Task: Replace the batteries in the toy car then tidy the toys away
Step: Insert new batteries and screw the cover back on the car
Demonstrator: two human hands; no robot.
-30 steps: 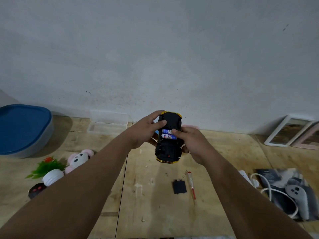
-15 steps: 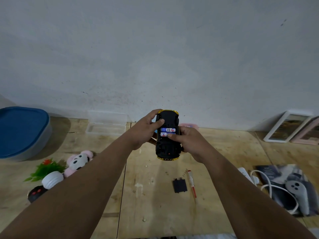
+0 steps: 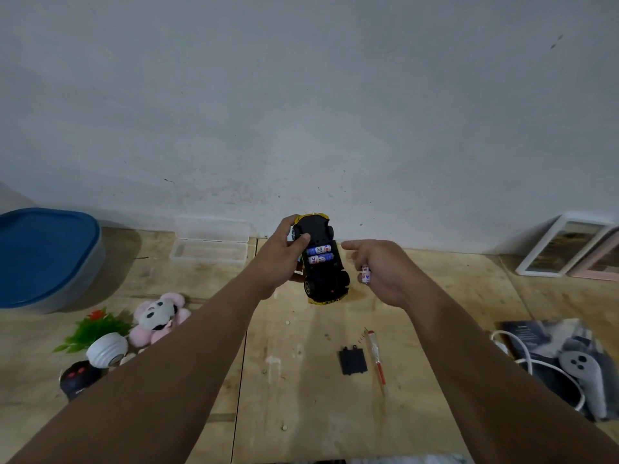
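Two batteries in car underside: blue-white labels, red mark at one end, lettering too blurred to read; battery in right hand: same label, single large letter "A" just legible, rest unreadable; dark booklet on table at right: faint lines of pale print, illegible; no other text, numbers or signs readable

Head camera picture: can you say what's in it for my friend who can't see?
A left hand holds an upside-down toy car with two batteries in its open bay, while the right hand pinches a third battery beside it. Below, a black cover and screwdriver lie on the wooden table.
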